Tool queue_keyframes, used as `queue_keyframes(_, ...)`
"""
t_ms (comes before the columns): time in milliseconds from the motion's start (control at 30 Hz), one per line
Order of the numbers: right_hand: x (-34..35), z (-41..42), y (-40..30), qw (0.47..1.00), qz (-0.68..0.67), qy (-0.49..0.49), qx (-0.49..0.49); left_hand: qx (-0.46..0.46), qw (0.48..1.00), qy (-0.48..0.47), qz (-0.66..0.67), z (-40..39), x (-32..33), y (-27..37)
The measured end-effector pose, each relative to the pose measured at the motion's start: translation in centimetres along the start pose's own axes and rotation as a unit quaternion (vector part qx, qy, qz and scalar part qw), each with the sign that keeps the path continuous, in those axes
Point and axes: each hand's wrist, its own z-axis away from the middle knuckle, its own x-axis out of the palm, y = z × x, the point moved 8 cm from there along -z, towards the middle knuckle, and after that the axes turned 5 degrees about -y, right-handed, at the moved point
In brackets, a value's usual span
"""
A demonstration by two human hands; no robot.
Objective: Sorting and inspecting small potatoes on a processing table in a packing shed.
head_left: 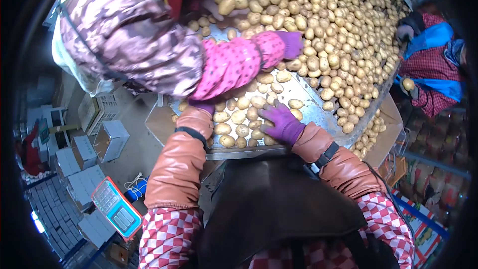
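Potatoes (pixel 242 130) lie in a loose layer on the metal tray (pixel 308 101) in front of me. My right hand (pixel 282 123), in a purple glove, rests with spread fingers over the potatoes at the layer's right side. My left hand (pixel 202 106) is at the layer's left side, mostly hidden beneath a co-worker's pink sleeve (pixel 239 61); only a bit of purple glove shows, so its fingers cannot be made out. Beyond the tray a large heap of potatoes (pixel 347 30) spreads to the upper right.
The co-worker's purple-gloved hand (pixel 293 45) touches the heap just ahead. Another person at the right holds a potato (pixel 408 84). Cardboard boxes (pixel 112 140) and a digital scale (pixel 117 209) stand at the lower left. An open carton (pixel 390 119) sits under the tray's right edge.
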Motion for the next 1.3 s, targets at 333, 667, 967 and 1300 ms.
queue_keyframes(333, -2.7, 7.2, 2.7, 0.545, -0.817, 0.091, 0.164, 0.079, 0.98, -0.109, 0.146, 1.8, 2.0, 11.7)
queue_keyframes(667, -4.7, 17.9, 14.9, 0.702, -0.626, 0.257, 0.223, 0.299, 0.927, 0.154, -0.166, 1.8, 1.7, 5.1)
queue_keyframes(967, -9.9, 22.3, 18.1, 0.799, -0.31, 0.427, 0.288, 0.163, 0.954, 0.231, 0.104, 6.7, 0.4, 8.0)
queue_keyframes(1300, -7.0, -0.7, 10.7, 0.945, 0.066, 0.223, 0.229, 0.06, 0.992, -0.018, -0.112, 1.8, 7.1, 9.1)
